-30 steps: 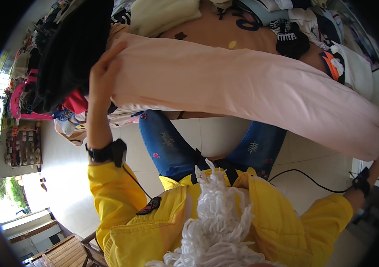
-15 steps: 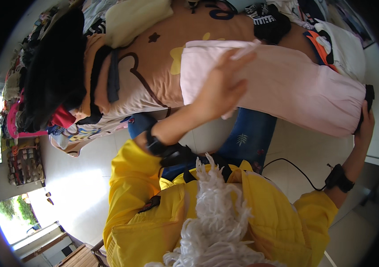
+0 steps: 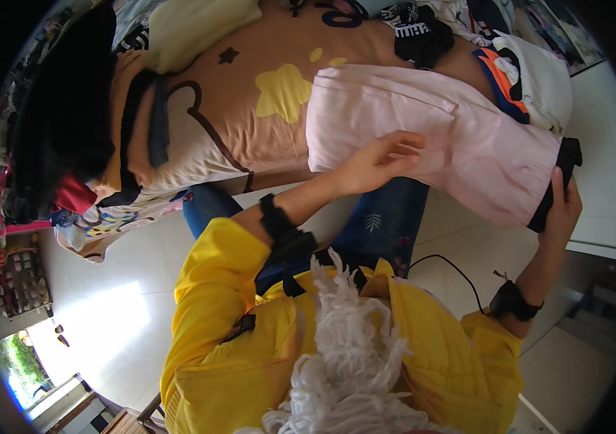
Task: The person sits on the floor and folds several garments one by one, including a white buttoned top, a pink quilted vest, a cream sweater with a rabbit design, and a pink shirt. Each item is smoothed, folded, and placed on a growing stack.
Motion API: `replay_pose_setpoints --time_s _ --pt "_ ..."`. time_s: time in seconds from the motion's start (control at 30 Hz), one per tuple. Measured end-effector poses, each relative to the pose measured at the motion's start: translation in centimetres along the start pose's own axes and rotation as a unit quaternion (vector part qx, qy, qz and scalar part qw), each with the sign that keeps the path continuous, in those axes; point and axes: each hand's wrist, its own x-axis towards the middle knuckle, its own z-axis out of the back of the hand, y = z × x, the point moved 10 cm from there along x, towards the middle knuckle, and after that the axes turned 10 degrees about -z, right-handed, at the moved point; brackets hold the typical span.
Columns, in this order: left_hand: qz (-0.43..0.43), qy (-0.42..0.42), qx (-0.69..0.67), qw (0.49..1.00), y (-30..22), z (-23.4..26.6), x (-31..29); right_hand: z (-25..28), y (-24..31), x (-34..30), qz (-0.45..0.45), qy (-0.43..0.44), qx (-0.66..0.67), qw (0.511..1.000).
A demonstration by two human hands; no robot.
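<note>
A pale pink garment [image 3: 423, 119] with a black band at its right end lies folded in a long strip across the brown bedspread [image 3: 228, 94]. Its near edge hangs over the side, above my knees. At the black band, my right hand [image 3: 562, 199] grips the garment's end, fingers on top and thumb partly hidden. My left hand [image 3: 384, 160] is at the near edge, fingers stretched and slightly apart, holding nothing. Whether its fingertips touch the cloth, I cannot tell.
Dark and tan clothes [image 3: 69, 108] are heaped at the left, with a cream folded cloth [image 3: 199, 32] behind. Black socks or a dark printed cloth [image 3: 420, 36] lie at the back. White and orange folded clothes [image 3: 536, 83] sit right. A black cable [image 3: 460, 264] hangs beside my right wrist.
My left hand has moved down and toward me from the pink garment's top, where a raised fold now lies flat. My right hand keeps its hold on the black band; the whole view has shifted.
</note>
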Motion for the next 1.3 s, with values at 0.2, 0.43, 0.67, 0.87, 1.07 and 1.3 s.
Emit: replay_pose_setpoints --time_s 0.2,0.43,0.67,0.87,1.07,1.3 --pt "-0.030 -0.116 -0.142 0.983 -5.4 4.1 -4.3 -15.5 3.2 -8.5 0.085 0.136 -0.018 0.987" --pt "0.050 -0.396 -0.046 0.916 -2.5 10.6 -6.2 -27.6 0.9 -15.5 0.274 0.320 -0.107 0.901" --pt "-0.055 -0.334 0.275 0.900 -6.2 13.4 -4.6 -15.8 -2.3 -5.7 0.305 -0.008 -0.103 0.947" --pt "-0.015 -0.356 0.282 0.891 -6.4 15.3 -4.6 -16.8 -4.4 4.0 0.311 0.123 -0.165 0.928" --pt "0.063 -0.337 0.219 0.914 -5.7 16.3 -3.7 -19.4 -10.8 14.4 -0.001 0.113 -0.009 0.994" --pt "-0.028 -0.327 0.482 0.813 -7.7 15.2 -6.1 -16.9 -16.8 7.4 0.014 -0.036 0.157 0.987"
